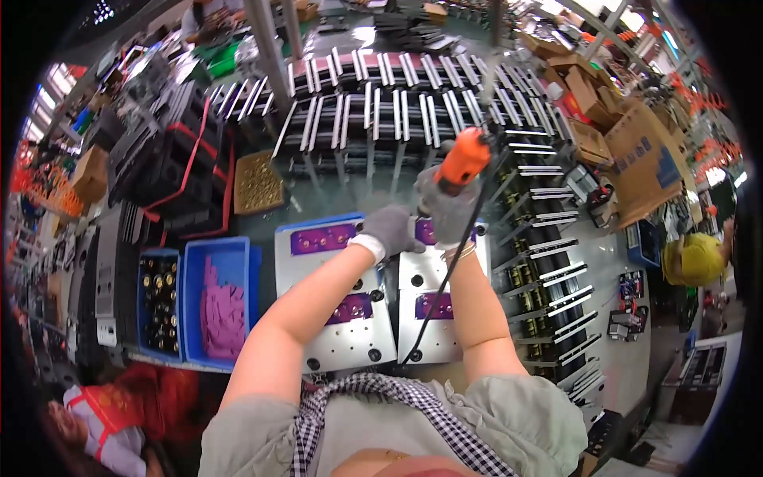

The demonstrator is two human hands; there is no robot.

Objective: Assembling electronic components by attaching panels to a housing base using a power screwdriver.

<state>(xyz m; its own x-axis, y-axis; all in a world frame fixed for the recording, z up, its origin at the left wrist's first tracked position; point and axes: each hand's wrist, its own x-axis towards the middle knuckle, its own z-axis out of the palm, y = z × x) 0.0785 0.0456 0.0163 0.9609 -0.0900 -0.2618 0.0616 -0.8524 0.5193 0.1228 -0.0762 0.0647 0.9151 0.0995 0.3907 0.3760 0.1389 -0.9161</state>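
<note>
My right hand [447, 208], in a grey glove, is closed around an orange power screwdriver [464, 157] with a black cord running back toward me. The tool stands above the far end of the right silver metal panel [429, 274]. My left hand [388, 228], gloved in grey too, hovers at or touches that panel's far edge, close to a purple plate [425, 231]. Its fingers are smeared, so whether they pinch anything is unclear. Beside it lies a second silver panel [318, 274] with a purple plate [322, 238] at its far end. Both panels carry black round feet.
To the left stand a blue bin [253, 298] of purple plates, a bin of black round parts [161, 298] and a box of small brass-coloured pieces [258, 183]. Racks of metal bars [397, 115] curve around the far and right sides. Another person [111, 413] is at lower left.
</note>
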